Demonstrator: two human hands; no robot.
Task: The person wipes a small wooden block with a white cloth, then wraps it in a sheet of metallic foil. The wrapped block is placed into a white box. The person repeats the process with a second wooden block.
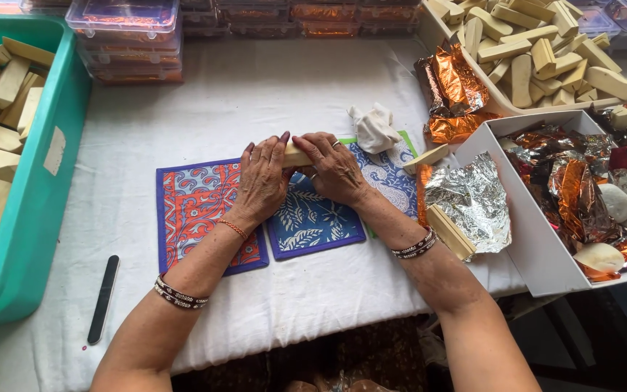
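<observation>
Both hands clamp one pale wooden block.
Left hand (261, 178) and right hand (335, 168) grip the block (297, 155) between them, above patterned mats (197, 203).

A white cloth (205, 101) covers the table in soft, even daylight.

Hands: two, a left hand (261, 180) and a right hand (337, 168), both closed on one pale block (296, 155)
Patterned mats: two, one orange mat (196, 210) and one blue mat (313, 218)
Nail files: one black file (103, 299)
Green bins: one bin (34, 218)
White boxes: one box (538, 247)
Crumpled cloths: one cloth (374, 127)
Wrist bangles: too blurred to count
Loose blocks: too many to count
</observation>
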